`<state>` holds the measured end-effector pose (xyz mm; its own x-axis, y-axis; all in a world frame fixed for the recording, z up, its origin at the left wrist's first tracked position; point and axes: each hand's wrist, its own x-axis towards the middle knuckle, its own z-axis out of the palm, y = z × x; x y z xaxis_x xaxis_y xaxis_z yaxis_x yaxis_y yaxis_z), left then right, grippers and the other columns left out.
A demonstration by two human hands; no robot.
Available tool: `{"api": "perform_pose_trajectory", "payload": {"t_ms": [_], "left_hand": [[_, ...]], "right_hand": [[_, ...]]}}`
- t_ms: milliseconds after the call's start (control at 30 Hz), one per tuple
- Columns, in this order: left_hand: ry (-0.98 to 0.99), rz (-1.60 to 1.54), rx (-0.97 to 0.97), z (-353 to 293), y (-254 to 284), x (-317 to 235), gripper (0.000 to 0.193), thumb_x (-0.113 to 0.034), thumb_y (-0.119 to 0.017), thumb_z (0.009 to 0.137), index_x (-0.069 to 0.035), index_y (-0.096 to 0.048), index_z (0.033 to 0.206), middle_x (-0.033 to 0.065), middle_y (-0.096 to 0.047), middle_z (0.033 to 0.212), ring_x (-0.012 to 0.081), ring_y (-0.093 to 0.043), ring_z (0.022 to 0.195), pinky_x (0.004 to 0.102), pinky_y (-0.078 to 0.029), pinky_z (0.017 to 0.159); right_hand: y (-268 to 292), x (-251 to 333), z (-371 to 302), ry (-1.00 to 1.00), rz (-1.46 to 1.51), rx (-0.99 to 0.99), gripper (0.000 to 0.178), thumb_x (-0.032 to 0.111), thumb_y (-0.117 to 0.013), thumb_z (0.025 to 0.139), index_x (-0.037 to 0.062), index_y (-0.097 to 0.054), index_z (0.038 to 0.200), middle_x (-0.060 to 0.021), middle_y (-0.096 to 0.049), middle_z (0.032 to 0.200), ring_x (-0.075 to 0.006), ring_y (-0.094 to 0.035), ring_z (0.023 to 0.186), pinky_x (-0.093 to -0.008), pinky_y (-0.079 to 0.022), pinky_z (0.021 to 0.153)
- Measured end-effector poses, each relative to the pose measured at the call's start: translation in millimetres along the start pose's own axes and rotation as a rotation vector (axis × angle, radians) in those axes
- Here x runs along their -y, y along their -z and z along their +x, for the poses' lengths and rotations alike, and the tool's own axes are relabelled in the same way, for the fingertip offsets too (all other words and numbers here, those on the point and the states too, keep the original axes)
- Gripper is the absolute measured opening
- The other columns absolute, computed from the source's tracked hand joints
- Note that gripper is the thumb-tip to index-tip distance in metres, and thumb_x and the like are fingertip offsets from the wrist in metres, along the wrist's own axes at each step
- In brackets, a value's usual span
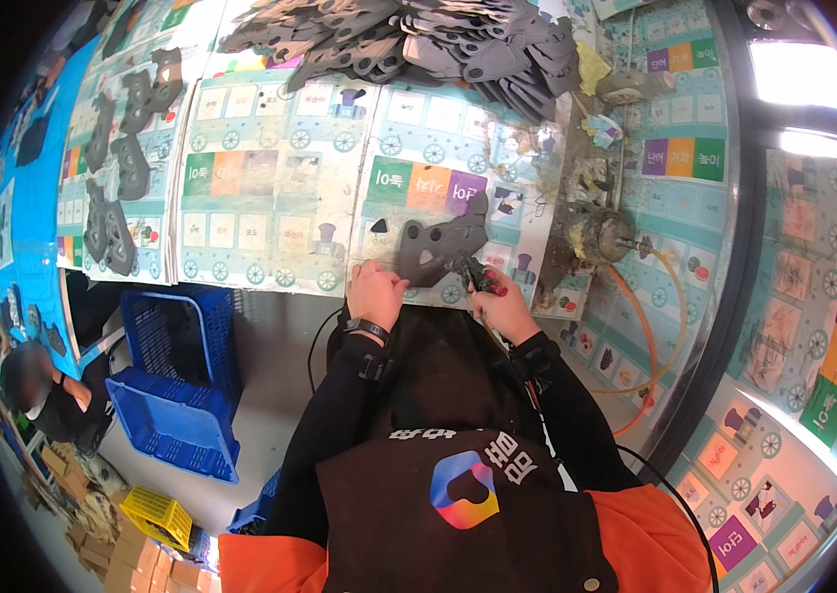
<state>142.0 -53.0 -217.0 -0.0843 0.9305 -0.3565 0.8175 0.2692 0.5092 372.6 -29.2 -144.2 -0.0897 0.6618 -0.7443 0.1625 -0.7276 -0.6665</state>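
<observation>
Dark grey and moulded, the curved part [443, 247] lies flat on the near side of the printed worktop [275, 277], right in front of the person. The right hand [504, 310] is clamped on a dark hand tool [468, 269] with a reddish section, its head at the part's near right edge; whether it touches or only overlaps in this view, I cannot tell. The left hand [376, 295] rests at the worktop's near edge, left of the part, fingers curled inward; whether they pinch anything, I cannot tell. A small black triangular piece [379, 226] lies just beyond that hand, apart from the part.

Far across the worktop, similar grey parts are heaped in a large pile [438, 49], while a spaced group of grey parts [132, 163] lies to the left. A grimy round metal vessel [611, 235] stands to the right, near an orange hose [636, 306].

The step in hand seems to be working this one part with the tool; the next move, I judge, calls for a steady right grip and the left hand keeping the part from sliding
</observation>
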Motion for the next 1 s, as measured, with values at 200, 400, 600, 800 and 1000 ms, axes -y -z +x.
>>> {"api": "perform_pose_trajectory", "payload": {"t_ms": [200, 400, 600, 800, 1000], "left_hand": [[-0.021, 0.010, -0.008, -1, 0, 0, 0.016, -0.026, -0.082, 0.078, -0.011, -0.079, 0.083, 0.0091, -0.063, 0.096, 0.0307, -0.058, 0.100, 0.0418, -0.049, 0.087], [0.009, 0.023, 0.048, 0, -1, 1, 0.015, -0.029, -0.080, 0.080, -0.014, -0.078, 0.083, 0.0057, -0.061, 0.102, 0.0293, -0.056, 0.106, 0.0429, -0.049, 0.086], [-0.013, 0.014, 0.022, 0, -1, 2, 0.015, -0.029, -0.080, 0.080, -0.014, -0.078, 0.083, 0.0058, -0.061, 0.100, 0.0292, -0.056, 0.104, 0.0426, -0.049, 0.086], [-0.013, -0.002, 0.010, -1, 2, -1, 0.017, -0.026, -0.082, 0.078, -0.011, -0.079, 0.083, 0.0089, -0.062, 0.097, 0.0303, -0.058, 0.100, 0.0413, -0.049, 0.087], [0.002, 0.002, 0.023, 0, 4, -2, 0.017, -0.027, -0.082, 0.078, -0.011, -0.079, 0.083, 0.0087, -0.062, 0.097, 0.0300, -0.058, 0.100, 0.0416, -0.049, 0.088]], "right_hand": [[9, -1, 2, -0.023, 0.076, -0.029, 0.019, 0.003, -0.060, 0.080, 0.0048, -0.060, 0.099, -0.0027, -0.059, 0.067, -0.0088, -0.047, 0.049, -0.0264, -0.028, 0.042], [17, 6, 1, -0.046, 0.140, -0.070, 0.026, -0.006, -0.055, 0.079, -0.0011, -0.059, 0.104, -0.0042, -0.058, 0.085, -0.0128, -0.054, 0.063, -0.0276, -0.043, 0.056], [29, 8, 6, -0.035, 0.096, -0.083, 0.019, -0.004, -0.057, 0.079, -0.0008, -0.059, 0.098, -0.0046, -0.058, 0.076, -0.0138, -0.055, 0.059, -0.0274, -0.042, 0.055], [33, 9, 8, 0.010, 0.114, -0.148, 0.018, -0.003, -0.058, 0.078, -0.0007, -0.059, 0.096, -0.0045, -0.058, 0.073, -0.0146, -0.057, 0.058, -0.0276, -0.042, 0.053], [36, 12, 11, 0.028, 0.190, -0.182, 0.016, -0.003, -0.059, 0.078, 0.0011, -0.060, 0.094, -0.0041, -0.059, 0.075, -0.0142, -0.057, 0.057, -0.0277, -0.041, 0.049]]}}
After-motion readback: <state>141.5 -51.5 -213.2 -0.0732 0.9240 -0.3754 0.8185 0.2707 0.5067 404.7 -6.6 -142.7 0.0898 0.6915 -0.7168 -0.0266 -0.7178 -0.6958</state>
